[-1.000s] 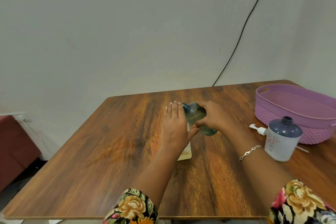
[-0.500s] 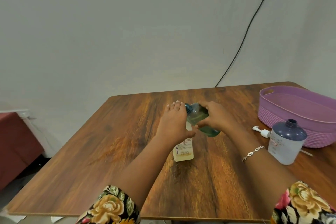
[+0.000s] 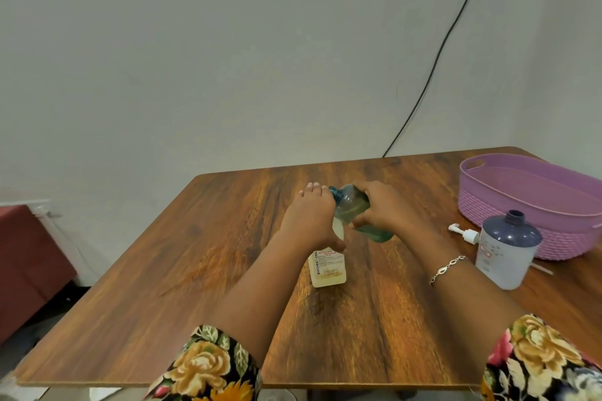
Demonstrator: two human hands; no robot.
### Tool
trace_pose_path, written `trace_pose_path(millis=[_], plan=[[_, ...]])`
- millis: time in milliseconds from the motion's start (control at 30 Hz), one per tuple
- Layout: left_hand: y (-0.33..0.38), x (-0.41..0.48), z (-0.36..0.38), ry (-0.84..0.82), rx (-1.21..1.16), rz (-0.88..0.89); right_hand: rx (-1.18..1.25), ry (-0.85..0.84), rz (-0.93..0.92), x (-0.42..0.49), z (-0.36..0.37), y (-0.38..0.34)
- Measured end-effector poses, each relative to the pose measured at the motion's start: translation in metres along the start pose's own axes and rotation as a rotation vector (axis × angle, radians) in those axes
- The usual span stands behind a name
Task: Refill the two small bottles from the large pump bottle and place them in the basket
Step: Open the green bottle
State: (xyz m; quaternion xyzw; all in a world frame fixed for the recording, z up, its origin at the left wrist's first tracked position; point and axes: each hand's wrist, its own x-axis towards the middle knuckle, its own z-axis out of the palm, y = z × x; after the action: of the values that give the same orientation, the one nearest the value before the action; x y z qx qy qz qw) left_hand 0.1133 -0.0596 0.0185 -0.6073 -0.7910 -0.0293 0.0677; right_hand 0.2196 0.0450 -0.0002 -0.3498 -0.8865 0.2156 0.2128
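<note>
Table (image 3: 195, 270): green bottle (image 3: 350, 207) between hands (image 3: 309, 220) (image 3: 382, 208).

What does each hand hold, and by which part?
Right hand: tilted green translucent bottle, by its body. Left hand: pale labelled plastic bottle, round its top.

Flowered cloth and a little silver.
The left sleeve (image 3: 208, 365) and right sleeve (image 3: 537, 365) are black cloth printed with large yellow-orange and pink flowers and pale green leaves; a silver chain bracelet (image 3: 448, 268) with oval links circles the wrist of the right hand (image 3: 381, 208).
</note>
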Motion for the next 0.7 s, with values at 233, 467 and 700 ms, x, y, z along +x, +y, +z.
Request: trace_pose_path(millis=[233, 467, 700], plan=[[-0.003, 0.004, -0.012, 0.005, -0.064, 0.017, 0.035, 0.003, 0.007, 0.0, -0.007, -0.004], [-0.004, -0.004, -0.002, 0.044, -0.141, -0.001, 0.028, -0.047, 0.004, 0.0, -0.006, 0.0], [-0.003, 0.001, -0.013, 0.026, -0.052, 0.035, 0.041, -0.032, 0.007, 0.001, -0.009, -0.004]])
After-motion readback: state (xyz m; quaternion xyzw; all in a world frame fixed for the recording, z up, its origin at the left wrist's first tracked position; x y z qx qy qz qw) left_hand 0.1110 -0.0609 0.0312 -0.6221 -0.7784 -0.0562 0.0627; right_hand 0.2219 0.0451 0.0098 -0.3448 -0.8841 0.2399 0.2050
